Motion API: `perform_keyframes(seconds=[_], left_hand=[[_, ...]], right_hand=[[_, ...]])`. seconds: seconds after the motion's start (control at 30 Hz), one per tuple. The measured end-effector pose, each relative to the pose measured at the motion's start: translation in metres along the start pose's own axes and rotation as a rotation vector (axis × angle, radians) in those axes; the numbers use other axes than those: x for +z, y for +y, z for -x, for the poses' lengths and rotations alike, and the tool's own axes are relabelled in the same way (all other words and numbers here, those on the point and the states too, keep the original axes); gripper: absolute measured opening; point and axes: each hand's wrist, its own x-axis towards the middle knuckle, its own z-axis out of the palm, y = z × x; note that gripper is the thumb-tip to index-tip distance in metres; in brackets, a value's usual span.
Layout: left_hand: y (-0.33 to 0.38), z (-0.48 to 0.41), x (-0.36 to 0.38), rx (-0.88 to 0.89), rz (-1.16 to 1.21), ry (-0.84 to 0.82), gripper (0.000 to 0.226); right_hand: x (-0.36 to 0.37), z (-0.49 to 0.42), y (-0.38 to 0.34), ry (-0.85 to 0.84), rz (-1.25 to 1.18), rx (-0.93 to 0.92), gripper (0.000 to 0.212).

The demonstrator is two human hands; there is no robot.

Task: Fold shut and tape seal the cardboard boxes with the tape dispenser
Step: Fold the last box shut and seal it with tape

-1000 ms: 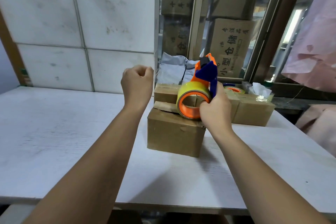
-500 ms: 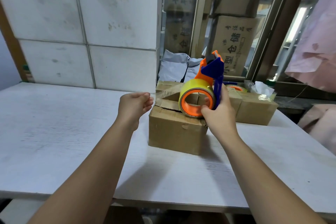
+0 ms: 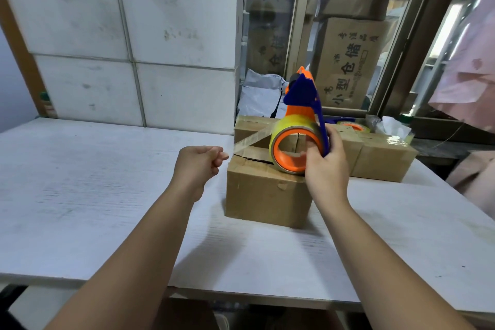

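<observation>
White scuffed tabletop (image 3: 80,195); white blocks (image 3: 120,35) and window (image 3: 388,35) behind. I note brown cardboard box (image 3: 262,195) mid-table; right hand (image 3: 326,169) grips orange-blue tape dispenser (image 3: 300,115) at its top, left hand (image 3: 198,163) pinches clear tape strip (image 3: 251,139).

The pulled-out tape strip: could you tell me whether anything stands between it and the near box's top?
Nothing visible does. The tape strip runs from the left hand to the tape dispenser, above the near box's top.

The stacked carton (image 3: 351,61) behind the glass reads "小型仓储".
</observation>
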Motion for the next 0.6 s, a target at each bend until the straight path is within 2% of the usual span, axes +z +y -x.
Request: perform_keyframes(seconds=[0.17,0.27,0.33,0.47,0.6], left_hand=[[-0.005,0.002,0.004,0.173,-0.283,0.095,0.019],[-0.003,0.003,0.003,0.217,-0.417,0.149,0.026],[-0.004,0.002,0.001,0.192,-0.403,0.145,0.027],[-0.002,0.001,0.002,0.081,-0.222,0.063,0.021],[0.0,0.004,0.006,0.052,-0.205,0.03,0.02]], right_hand=[[0.002,0.003,0.003,0.031,-0.138,0.03,0.042],[0.001,0.001,0.003,0.036,-0.217,0.072,0.043],[0.001,0.0,0.005,0.036,-0.234,0.082,0.044],[0.002,-0.001,0.008,0.048,-0.259,0.099,0.042],[0.004,-0.003,0.011,0.03,-0.28,0.139,0.038]])
